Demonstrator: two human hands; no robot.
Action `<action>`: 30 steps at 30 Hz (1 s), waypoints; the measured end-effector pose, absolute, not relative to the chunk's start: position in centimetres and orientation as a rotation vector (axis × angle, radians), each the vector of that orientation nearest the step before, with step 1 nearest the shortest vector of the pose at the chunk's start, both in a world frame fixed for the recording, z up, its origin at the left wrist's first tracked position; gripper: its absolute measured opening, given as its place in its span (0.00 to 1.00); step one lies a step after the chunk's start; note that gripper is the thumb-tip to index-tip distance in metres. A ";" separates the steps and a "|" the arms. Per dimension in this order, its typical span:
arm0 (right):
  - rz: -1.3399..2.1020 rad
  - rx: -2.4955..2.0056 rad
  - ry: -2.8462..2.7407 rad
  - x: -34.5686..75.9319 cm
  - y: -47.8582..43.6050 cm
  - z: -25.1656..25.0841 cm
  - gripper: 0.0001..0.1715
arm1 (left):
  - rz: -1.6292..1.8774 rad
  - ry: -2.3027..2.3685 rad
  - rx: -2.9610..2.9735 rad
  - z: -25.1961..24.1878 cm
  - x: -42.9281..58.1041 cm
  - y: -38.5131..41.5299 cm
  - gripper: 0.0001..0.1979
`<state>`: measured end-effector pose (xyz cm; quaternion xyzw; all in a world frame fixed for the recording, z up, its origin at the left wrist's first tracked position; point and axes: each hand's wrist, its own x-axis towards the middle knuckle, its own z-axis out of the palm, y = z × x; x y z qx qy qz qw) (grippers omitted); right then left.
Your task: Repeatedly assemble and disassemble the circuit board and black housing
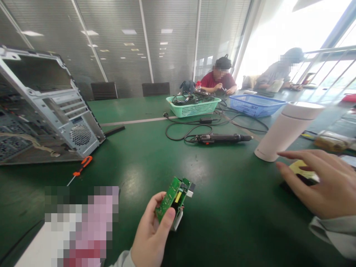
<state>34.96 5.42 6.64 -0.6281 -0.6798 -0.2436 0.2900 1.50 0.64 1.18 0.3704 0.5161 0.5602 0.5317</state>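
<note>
My left hand (152, 230) is closed around a small green circuit board assembly (174, 198), thumb on the near side and fingers behind. The assembly carries a yellow part, a silver connector at its upper right and a whitish piece below. At the right, my right hand (325, 181) is open with its fingers apart, and nothing shows in its grasp. Its fingertips lie just in front of the base of a white thermos flask (289, 129); whether they touch is unclear. Partly hidden beneath that hand is a dark object with a yellow top (302, 168).
An open metal computer case (80, 115) stands left, an orange-handled screwdriver (83, 165) beside it. A corded electric screwdriver (222, 138) lies mid-table. Behind are a green basket (191, 108) of cables and a blue basket (256, 105). Two people sit at the far side.
</note>
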 end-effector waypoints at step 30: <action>-0.181 -1.219 -2.002 25.7 2.2 4.9 0.14 | 1.294 1.134 1.673 0.7 1.3 -0.8 0.34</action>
